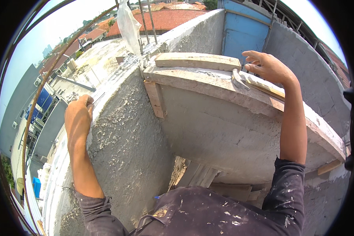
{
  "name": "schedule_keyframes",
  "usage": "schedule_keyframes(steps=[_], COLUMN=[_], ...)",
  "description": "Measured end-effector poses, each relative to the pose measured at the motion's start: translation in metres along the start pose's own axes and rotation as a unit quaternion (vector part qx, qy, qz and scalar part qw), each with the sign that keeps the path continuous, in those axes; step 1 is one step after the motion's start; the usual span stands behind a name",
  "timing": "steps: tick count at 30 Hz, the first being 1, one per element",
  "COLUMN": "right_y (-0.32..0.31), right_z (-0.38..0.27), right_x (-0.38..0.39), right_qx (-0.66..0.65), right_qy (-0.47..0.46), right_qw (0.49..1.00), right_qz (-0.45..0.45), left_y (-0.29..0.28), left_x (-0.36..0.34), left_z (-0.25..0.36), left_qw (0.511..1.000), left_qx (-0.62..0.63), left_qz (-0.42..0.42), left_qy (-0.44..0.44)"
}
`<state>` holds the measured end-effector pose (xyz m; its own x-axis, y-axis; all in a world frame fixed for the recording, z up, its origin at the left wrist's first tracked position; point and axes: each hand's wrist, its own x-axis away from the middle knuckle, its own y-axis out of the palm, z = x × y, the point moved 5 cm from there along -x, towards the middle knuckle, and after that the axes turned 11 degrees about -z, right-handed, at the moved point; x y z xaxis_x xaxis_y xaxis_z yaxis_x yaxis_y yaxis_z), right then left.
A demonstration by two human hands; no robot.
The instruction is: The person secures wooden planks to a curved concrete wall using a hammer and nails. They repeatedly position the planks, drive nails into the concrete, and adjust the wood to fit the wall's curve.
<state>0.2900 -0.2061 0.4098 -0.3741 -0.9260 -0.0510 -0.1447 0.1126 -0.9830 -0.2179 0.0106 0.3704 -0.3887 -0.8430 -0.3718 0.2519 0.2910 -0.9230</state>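
Note:
My left hand [78, 115] rests at the top of the rough plastered wall [126, 114] on the left. Its fingers are curled and pressed together; whatever they hold, if anything, is hidden. Thin dark slivers, perhaps nails, lie on the wall top beside it. My right hand [270, 67] is raised over the wooden board [216, 83] along the far wall's top, fingers apart and nothing in them. Just below it lies a claw hammer [240, 80], its pale handle pointing right. A short timber block [198, 61] lies on the same ledge, left of the hammer.
A short upright wood piece [155, 99] sits in the corner under the board. Steel bars [143, 21] and a plastic sheet [128, 29] rise at the corner. Planks [196, 175] lie below, between the walls. A blue metal panel [246, 31] stands behind. The left wall drops toward lower rooftops.

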Motion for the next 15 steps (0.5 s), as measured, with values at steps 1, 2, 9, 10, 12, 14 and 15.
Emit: schedule_keyframes(steps=[1,2,9,10,12,14,15], right_y=[0.000,0.006,0.028,0.028,0.024,0.018,0.015], right_z=[0.015,0.028,0.039,0.038,0.034,0.025,0.023], right_x=[0.020,0.038,0.085,0.089,0.095,0.093,0.089], right_qx=[0.019,0.032,0.007,0.035,0.081,0.039,0.010], right_qy=[0.023,0.057,-0.027,-0.015,0.008,-0.002,0.024], right_qw=[0.999,0.997,0.999,0.999,0.996,0.998,0.999], right_qz=[-0.019,-0.042,0.021,0.031,0.043,0.044,0.041], left_y=[-0.004,-0.007,-0.005,0.002,0.013,0.024,0.032], left_x=[0.004,0.008,0.017,0.011,0.001,-0.006,-0.009], left_z=[0.005,0.014,0.133,0.148,0.167,0.178,0.181], left_qw=[1.000,0.999,0.911,0.903,0.888,0.867,0.865], left_qx=[-0.008,0.040,0.321,0.335,0.372,0.418,0.434], left_qz=[0.009,0.018,0.010,0.009,0.010,0.013,-0.002], left_qy=[-0.002,0.014,0.261,0.268,0.269,0.270,0.250])
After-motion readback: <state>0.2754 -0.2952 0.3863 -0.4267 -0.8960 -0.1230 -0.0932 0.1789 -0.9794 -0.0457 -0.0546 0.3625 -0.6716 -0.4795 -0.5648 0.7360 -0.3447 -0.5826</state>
